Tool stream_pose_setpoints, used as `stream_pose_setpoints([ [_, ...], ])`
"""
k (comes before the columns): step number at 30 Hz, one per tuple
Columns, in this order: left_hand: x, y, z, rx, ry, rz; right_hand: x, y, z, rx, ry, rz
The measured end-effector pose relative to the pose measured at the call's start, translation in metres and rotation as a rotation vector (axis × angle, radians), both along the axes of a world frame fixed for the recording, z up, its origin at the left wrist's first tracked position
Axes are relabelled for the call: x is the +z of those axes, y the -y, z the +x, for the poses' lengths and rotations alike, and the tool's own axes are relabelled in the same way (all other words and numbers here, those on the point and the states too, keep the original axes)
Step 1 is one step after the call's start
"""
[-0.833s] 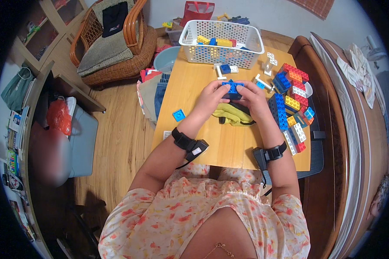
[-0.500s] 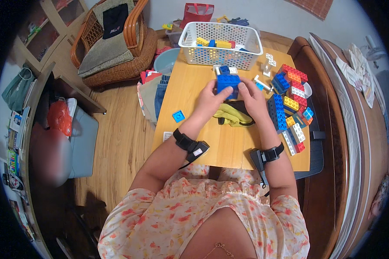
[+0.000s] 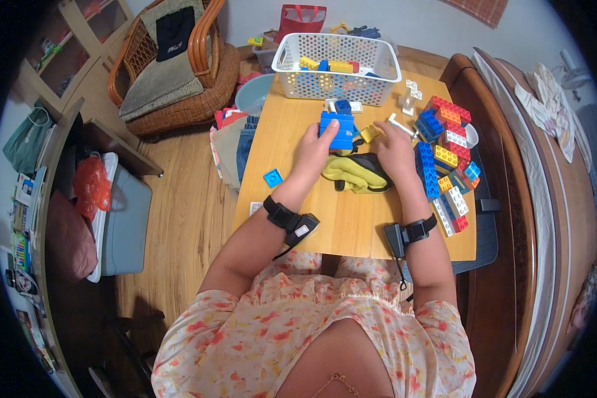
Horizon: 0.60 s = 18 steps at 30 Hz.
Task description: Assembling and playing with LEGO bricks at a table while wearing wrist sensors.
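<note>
My left hand [image 3: 312, 151] is closed round a block of joined blue toy bricks [image 3: 341, 136], its thumb across the front. To the right, my right hand [image 3: 395, 147] has its fingertips at a small yellow brick [image 3: 368, 134], which looks pinched between them. Below the blue block lies a crumpled yellow-green and black cloth [image 3: 357, 175]. Just beyond it sit a dark blue brick [image 3: 343, 107] and white pieces. A flat light-blue brick [image 3: 272, 177] rests on the table, left of my left wrist.
A white perforated basket [image 3: 338, 89] holding several bricks stands at the far table edge. Many coloured bricks [image 3: 446, 156] are grouped along the right side, with a white upright piece [image 3: 408, 104] behind. A wicker armchair [image 3: 172, 73] stands beyond the table's left.
My right hand has come off the blue block and moved slightly right. A yellow brick now shows at its fingertips. My left hand has shifted slightly left with the blue block, which is turned.
</note>
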<state>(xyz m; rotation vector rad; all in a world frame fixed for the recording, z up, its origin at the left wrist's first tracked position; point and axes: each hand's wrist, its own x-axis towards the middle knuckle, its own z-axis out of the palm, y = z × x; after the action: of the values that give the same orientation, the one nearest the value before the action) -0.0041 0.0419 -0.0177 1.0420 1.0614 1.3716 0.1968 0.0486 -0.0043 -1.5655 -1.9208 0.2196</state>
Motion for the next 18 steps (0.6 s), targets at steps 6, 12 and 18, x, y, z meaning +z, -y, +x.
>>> stream_pose_setpoints([
  [6,-0.009,-0.005,0.0,-0.11,-0.037,-0.031,-0.009,0.001,-0.008,0.201,0.013,0.114],
  [12,-0.001,0.002,0.005,-0.109,0.02,-0.004,-0.01,-0.003,-0.002,0.148,-0.085,0.058],
  [18,-0.006,-0.002,0.004,-0.115,-0.014,0.009,-0.017,-0.009,0.006,-0.197,0.28,0.206],
])
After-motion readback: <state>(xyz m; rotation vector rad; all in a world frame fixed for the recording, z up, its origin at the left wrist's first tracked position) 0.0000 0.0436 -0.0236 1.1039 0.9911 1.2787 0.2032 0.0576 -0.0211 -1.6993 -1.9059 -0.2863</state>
